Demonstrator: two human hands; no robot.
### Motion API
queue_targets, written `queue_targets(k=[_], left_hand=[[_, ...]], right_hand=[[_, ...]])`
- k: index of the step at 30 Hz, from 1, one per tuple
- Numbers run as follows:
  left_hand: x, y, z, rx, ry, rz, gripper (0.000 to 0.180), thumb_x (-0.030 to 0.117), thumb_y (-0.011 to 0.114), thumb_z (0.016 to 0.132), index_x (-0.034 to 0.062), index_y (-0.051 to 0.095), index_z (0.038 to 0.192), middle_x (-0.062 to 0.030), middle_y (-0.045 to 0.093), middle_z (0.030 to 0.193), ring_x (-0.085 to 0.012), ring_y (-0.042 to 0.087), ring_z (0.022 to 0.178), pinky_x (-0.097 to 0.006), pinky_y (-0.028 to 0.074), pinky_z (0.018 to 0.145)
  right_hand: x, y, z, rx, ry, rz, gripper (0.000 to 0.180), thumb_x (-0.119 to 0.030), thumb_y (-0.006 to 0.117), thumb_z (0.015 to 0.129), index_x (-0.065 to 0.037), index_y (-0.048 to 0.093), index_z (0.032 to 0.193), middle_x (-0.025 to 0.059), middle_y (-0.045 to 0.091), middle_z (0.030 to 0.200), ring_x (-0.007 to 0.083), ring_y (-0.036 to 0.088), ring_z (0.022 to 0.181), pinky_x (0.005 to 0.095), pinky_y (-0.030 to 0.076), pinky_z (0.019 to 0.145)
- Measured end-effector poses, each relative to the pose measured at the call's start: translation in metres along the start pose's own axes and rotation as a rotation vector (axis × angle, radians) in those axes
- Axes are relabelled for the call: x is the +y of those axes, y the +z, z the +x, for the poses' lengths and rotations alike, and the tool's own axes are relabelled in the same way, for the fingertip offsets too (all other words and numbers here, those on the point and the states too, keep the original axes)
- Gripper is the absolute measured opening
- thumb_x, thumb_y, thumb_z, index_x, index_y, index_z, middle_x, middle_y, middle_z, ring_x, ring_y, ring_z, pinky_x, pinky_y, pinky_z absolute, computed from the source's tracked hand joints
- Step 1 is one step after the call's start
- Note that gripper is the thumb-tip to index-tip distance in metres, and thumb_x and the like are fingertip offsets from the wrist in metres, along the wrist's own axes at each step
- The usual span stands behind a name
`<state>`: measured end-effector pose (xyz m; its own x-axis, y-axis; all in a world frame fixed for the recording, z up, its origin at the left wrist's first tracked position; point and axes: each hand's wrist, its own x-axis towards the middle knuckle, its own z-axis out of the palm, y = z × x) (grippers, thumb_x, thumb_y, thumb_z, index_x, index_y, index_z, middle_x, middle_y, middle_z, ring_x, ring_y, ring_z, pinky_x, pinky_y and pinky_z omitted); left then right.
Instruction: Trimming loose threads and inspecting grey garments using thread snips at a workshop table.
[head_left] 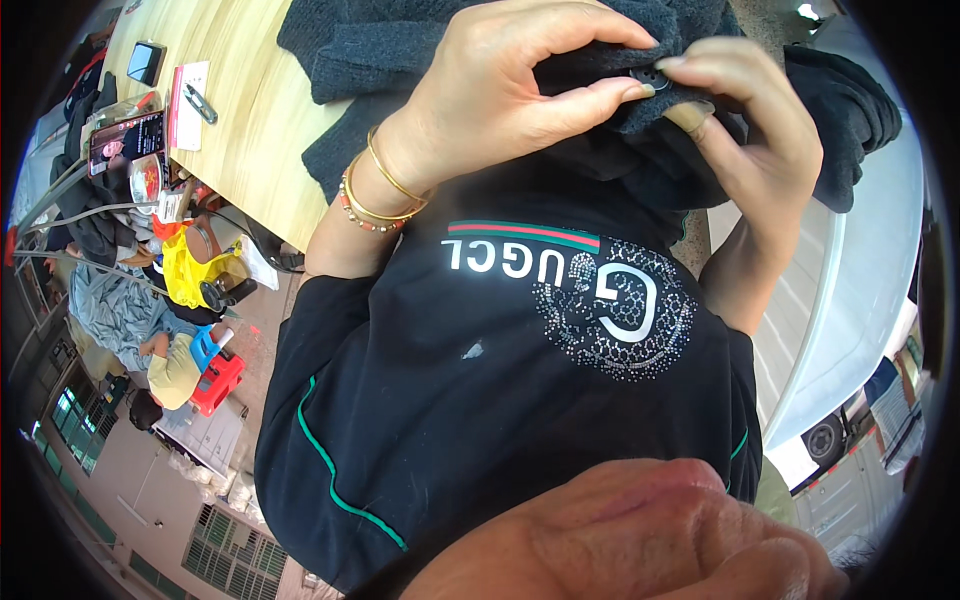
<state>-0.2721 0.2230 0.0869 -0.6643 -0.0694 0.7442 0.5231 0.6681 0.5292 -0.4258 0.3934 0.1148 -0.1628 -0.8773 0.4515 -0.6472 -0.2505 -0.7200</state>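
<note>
A dark grey knitted garment (370,60) lies bunched at the table's edge and against my body. On its raised edge is a small dark round button (650,76), with what looks like a thin pale thread beside it. My left hand (510,85) pinches the knit just left of the button, thumb tip touching the button's side. From the right, my right hand (755,115) grips the same edge, index fingertip at the button and thumb below. A tan covering wraps that thumb's tip. Whether a needle is between the fingers cannot be made out.
The pale wooden table (250,80) carries small thread snips (200,103) on a white and red card and a small black box (146,63). A propped phone (126,142) stands at its left edge. Right is a white curved surface (850,260). Another person (175,370) sits near stools (217,383).
</note>
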Motion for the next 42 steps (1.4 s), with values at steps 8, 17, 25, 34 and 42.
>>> queue_targets(k=[8,17,25,34,42], left_hand=[[-0.007,0.0,-0.003,-0.035,0.146,0.13,0.028,0.0,0.076,0.078,-0.0024,0.069,0.104,-0.0149,0.069,0.095,-0.0258,0.068,0.082,-0.03,0.055,0.07],[-0.017,0.011,-0.008,0.085,0.187,0.235,0.023,-0.002,0.078,0.075,-0.0012,0.069,0.096,-0.013,0.069,0.086,-0.0235,0.068,0.076,-0.029,0.055,0.067],[-0.027,0.018,-0.007,0.157,0.356,0.3,0.022,-0.004,0.077,0.072,-0.0002,0.067,0.09,-0.013,0.066,0.082,-0.0248,0.067,0.072,-0.029,0.054,0.062],[-0.025,0.016,0.001,0.456,0.127,0.202,0.021,-0.009,0.074,0.068,0.0003,0.066,0.085,-0.0116,0.062,0.075,-0.0234,0.062,0.062,-0.028,0.05,0.053],[0.012,-0.037,0.009,-0.289,-0.603,-0.001,0.015,0.007,0.075,0.083,-0.002,0.066,0.091,-0.0101,0.061,0.078,-0.0203,0.06,0.067,-0.029,0.047,0.06]], right_hand=[[0.007,-0.009,0.007,-0.216,0.158,0.055,0.04,0.008,0.076,0.074,0.004,0.063,0.112,0.009,0.064,0.112,0.0128,0.063,0.091,0.0221,0.049,0.082],[0.035,0.001,-0.02,0.032,0.249,0.313,0.039,0.01,0.077,0.075,0.007,0.06,0.11,0.0097,0.062,0.111,0.0125,0.063,0.097,0.0237,0.05,0.089],[0.037,0.005,-0.016,0.01,0.115,0.31,0.033,0.011,0.075,0.076,0.006,0.058,0.103,0.0107,0.059,0.105,0.0133,0.058,0.094,0.0225,0.047,0.082],[0.016,0.001,-0.023,0.15,0.27,0.026,0.03,0.008,0.07,0.081,0.003,0.067,0.111,0.0111,0.063,0.118,0.0145,0.063,0.095,0.0249,0.05,0.081],[0.036,-0.041,-0.061,0.406,0.368,-0.121,0.022,0.003,0.064,0.09,0.002,0.072,0.11,0.0083,0.072,0.103,0.012,0.066,0.094,0.0215,0.049,0.086]])
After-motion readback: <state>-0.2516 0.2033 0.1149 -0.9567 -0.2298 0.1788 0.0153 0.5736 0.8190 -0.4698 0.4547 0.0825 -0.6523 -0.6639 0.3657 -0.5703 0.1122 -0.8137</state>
